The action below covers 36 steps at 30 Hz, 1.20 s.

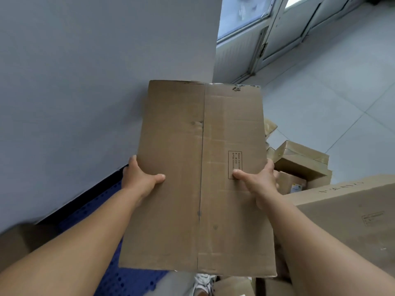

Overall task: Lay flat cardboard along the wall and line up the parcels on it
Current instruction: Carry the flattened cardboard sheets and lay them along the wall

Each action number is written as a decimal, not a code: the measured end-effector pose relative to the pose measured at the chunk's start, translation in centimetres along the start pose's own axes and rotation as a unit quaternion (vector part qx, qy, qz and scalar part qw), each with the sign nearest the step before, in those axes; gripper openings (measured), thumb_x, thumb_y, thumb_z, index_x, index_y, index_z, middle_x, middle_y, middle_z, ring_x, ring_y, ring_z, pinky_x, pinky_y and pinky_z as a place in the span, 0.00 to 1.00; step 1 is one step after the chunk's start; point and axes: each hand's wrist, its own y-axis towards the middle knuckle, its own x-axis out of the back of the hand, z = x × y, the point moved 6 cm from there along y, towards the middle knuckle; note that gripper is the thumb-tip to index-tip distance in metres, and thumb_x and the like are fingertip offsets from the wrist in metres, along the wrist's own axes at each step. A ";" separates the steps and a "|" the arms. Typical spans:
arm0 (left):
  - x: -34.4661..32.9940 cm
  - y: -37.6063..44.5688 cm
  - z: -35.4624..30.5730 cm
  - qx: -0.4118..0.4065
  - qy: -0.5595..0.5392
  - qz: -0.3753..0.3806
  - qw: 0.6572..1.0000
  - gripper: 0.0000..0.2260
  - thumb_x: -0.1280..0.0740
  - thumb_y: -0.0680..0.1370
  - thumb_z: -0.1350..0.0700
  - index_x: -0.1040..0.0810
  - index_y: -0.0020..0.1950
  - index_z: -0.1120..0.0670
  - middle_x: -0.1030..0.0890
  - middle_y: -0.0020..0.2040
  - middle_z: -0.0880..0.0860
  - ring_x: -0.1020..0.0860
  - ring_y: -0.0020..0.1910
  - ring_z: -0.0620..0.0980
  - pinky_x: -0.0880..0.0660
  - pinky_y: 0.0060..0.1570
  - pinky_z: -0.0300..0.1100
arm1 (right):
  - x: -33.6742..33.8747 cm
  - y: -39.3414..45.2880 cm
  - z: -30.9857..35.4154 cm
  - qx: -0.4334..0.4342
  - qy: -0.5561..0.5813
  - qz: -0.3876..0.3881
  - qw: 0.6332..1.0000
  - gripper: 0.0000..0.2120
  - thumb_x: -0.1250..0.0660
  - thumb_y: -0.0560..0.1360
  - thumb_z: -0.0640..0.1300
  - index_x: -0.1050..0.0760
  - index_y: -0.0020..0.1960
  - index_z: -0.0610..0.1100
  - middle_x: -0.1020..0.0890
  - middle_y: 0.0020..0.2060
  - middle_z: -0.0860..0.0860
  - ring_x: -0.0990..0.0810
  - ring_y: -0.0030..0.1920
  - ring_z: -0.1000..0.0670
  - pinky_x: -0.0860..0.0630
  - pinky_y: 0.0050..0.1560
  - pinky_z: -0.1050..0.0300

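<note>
**Flattened cardboard held in both hands beside the wall**

We see one flattened cardboard box (201, 178) held up in the air in front of the person, face up and roughly level, long side running away from the camera. It has a centre seam down its length and a small printed label block on the right half. Its far end sits close to the grey wall (85, 82) and near the wall's corner; we cannot tell whether it touches.

Left hand (140, 178) grips the left edge, thumb laid on top of the sheet, fingers tucked under and out of sight. Right hand (258, 180) grips the right edge the same way, thumb on top touching the printed label, fingers curled underneath. Both forearms are bare and reach in from the bottom corners.

Below the sheet on the left, a blue perforated mat (119, 280) lies on the floor along the wall base. At lower left a blurred brown box (17, 248) sits by the wall.

On the right, taped brown parcels (301, 159) lie in a loose pile on the pale tiled floor (331, 92), just beside the sheet's right edge. A large cardboard box (350, 221) fills the lower right, nearer than the parcels. A white shoe (203, 285) shows under the near edge of the sheet. A glass door (267, 28) with a metal frame stands at upper right.
</note>
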 end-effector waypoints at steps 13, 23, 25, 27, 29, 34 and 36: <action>12.2 -8.0 20.4 0.103 -0.080 -0.054 0.990 0.44 0.22 0.67 0.53 0.44 0.76 0.49 0.34 0.70 0.56 0.29 0.64 0.59 0.27 0.60 0.54 | -11.5 -14.9 -1.0 0.056 -0.094 0.091 0.990 0.48 0.22 0.63 0.55 0.46 0.74 0.54 0.37 0.67 0.48 0.35 0.66 0.40 0.33 0.67 0.41; 12.7 -7.5 35.1 0.205 -0.120 -0.119 0.964 0.46 0.21 0.65 0.54 0.43 0.76 0.50 0.30 0.67 0.56 0.27 0.62 0.57 0.28 0.61 0.51 | -24.5 -16.1 -4.1 0.085 -0.177 0.197 0.960 0.47 0.23 0.64 0.55 0.47 0.74 0.55 0.38 0.66 0.50 0.34 0.66 0.41 0.33 0.66 0.38; 12.2 -7.0 37.7 0.221 -0.132 -0.126 0.958 0.46 0.20 0.63 0.54 0.43 0.75 0.49 0.30 0.67 0.55 0.26 0.62 0.57 0.28 0.62 0.53 | -27.2 -15.7 -5.2 0.084 -0.190 0.220 0.953 0.48 0.22 0.63 0.55 0.47 0.74 0.56 0.38 0.66 0.50 0.34 0.66 0.41 0.33 0.67 0.38; 11.8 -6.4 39.8 0.230 -0.139 -0.132 0.954 0.48 0.20 0.61 0.51 0.43 0.75 0.48 0.29 0.67 0.55 0.26 0.62 0.57 0.28 0.63 0.54 | -29.5 -15.2 -6.0 0.086 -0.195 0.240 0.947 0.47 0.22 0.63 0.55 0.46 0.73 0.56 0.37 0.64 0.50 0.33 0.65 0.42 0.32 0.66 0.39; 11.3 -5.5 42.2 0.243 -0.140 -0.142 0.949 0.49 0.20 0.59 0.50 0.43 0.75 0.48 0.29 0.67 0.55 0.27 0.64 0.57 0.29 0.64 0.55 | -31.7 -14.7 -6.7 0.090 -0.204 0.257 0.940 0.47 0.22 0.63 0.56 0.46 0.74 0.55 0.37 0.64 0.49 0.32 0.64 0.43 0.32 0.66 0.40; 9.3 -3.0 47.1 0.280 -0.123 -0.157 0.939 0.53 0.23 0.51 0.41 0.41 0.72 0.47 0.28 0.67 0.55 0.28 0.65 0.58 0.29 0.63 0.55 | -36.4 -13.1 -8.2 0.096 -0.211 0.288 0.929 0.49 0.23 0.66 0.54 0.49 0.77 0.53 0.38 0.66 0.49 0.31 0.63 0.45 0.31 0.65 0.45; 9.0 -2.5 47.9 0.288 -0.111 -0.166 0.937 0.53 0.22 0.52 0.41 0.40 0.72 0.49 0.29 0.67 0.57 0.29 0.65 0.60 0.30 0.65 0.54 | -38.0 -12.6 -8.6 0.102 -0.208 0.299 0.926 0.49 0.23 0.67 0.52 0.51 0.78 0.53 0.39 0.67 0.48 0.32 0.65 0.46 0.33 0.66 0.45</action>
